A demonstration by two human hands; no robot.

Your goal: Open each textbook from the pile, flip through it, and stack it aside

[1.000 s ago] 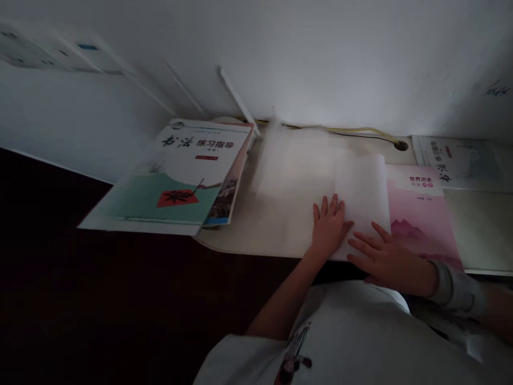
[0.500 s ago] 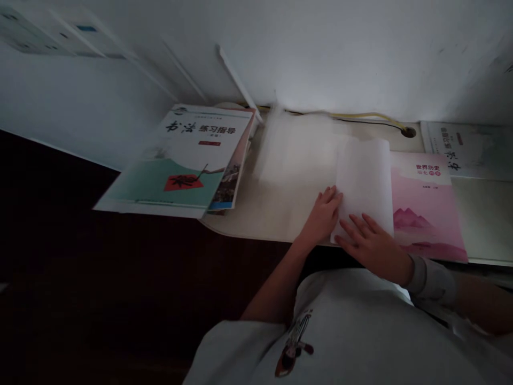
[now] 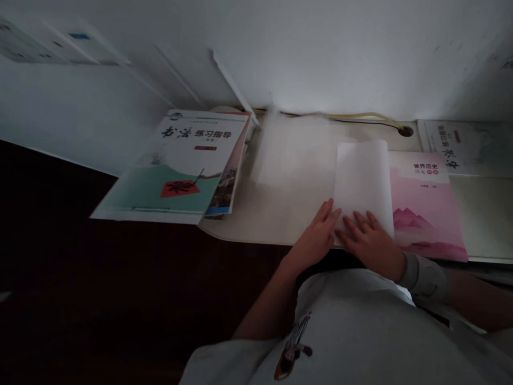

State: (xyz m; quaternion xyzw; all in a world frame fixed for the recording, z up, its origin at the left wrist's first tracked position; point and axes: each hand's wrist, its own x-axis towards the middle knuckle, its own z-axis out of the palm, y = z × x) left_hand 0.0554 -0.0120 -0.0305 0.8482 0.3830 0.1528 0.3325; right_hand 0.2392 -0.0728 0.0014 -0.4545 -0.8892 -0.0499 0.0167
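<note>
Left hand open at the near-left edge of one smooth white paper sheet; right hand open, fingers spread, blocking its near end. One pink softcover book just right. Left: at least two stacked, a green-and-white softcover book topmost. Far: one thin yellow cable.

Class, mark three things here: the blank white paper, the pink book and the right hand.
White paper (image 3: 363, 179): head view, middle of its upper face.
Pink book (image 3: 428, 207): head view, middle of its cover.
Right hand (image 3: 375, 245): head view, back of the hand.
</note>
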